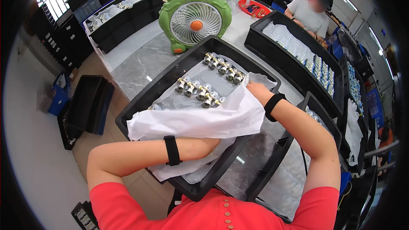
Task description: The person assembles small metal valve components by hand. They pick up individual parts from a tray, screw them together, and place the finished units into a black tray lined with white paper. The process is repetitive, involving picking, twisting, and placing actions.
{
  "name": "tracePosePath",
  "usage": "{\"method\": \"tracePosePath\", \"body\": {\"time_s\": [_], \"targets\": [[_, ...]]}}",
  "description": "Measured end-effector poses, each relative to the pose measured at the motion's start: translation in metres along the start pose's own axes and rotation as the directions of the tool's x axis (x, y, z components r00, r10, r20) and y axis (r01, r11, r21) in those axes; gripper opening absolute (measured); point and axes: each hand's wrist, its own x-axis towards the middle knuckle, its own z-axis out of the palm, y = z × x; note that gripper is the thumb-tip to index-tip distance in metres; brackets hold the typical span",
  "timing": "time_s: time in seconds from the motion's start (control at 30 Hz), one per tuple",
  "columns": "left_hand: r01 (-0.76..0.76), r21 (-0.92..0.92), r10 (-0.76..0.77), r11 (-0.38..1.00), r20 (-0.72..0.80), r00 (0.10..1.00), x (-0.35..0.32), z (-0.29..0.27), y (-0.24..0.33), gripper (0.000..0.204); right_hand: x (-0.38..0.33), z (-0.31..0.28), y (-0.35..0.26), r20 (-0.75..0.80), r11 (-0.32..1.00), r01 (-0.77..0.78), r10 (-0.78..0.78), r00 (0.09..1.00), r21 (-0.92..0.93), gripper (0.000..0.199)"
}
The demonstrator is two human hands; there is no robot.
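A black tray [132, 115] sits at a slant before me, lined with thin white sheets. Rows of small parts [200, 91] stand in its far half, with dark bases, gold-coloured middles and pale rounded tops. Across the tray lies a loose white sheet [187, 123], covering the near part of the rows. My right hand [257, 91] is closed on this sheet's far right edge, by the tray's right rim. My left hand [204, 145] reaches in beneath the sheet's near edge; its fingers are hidden there.
Beyond the tray stands a green cartoon-shaped fan [196, 21]. To the right is a long black tray [294, 55] of parts, with a co-worker [309, 15] behind it. A red dish [254, 9] holds small items. Empty black trays [87, 102] lean together on the floor at left.
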Motion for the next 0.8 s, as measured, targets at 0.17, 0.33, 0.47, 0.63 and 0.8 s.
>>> {"method": "tracePosePath", "body": {"time_s": [0.17, 0.33, 0.47, 0.63, 0.8], "targets": [[-0.006, -0.402, -0.029, 0.916, -0.082, 0.996, -0.008, -0.009, 0.006, 0.04, -0.006, -0.007, 0.0, 0.09, 0.991, 0.05, -0.062, 0.994, 0.125, 0.021], [0.342, -0.527, -0.164, 0.778, 0.355, 0.92, -0.006, -0.058, 0.009, 0.058, -0.009, -0.012, -0.006, 0.12, 0.988, 0.0, -0.019, 0.993, 0.157, 0.022], [0.123, -0.986, -0.184, -0.109, 0.141, 0.973, -0.013, -0.041, -0.016, 0.068, -0.009, -0.033, -0.02, 0.238, 0.999, -0.045, 0.045, 0.97, -0.006, 0.022], [0.009, -0.935, -0.516, -0.353, 0.203, 0.832, -0.022, -0.035, -0.042, 0.061, -0.008, -0.027, -0.015, 0.263, 0.998, -0.031, 0.045, 0.964, -0.056, 0.023], [0.228, -0.972, -0.451, -0.059, 0.23, 0.863, -0.041, -0.031, -0.045, 0.058, -0.008, -0.049, -0.024, 0.363, 0.999, -0.052, 0.044, 0.931, 0.011, 0.029]]}}
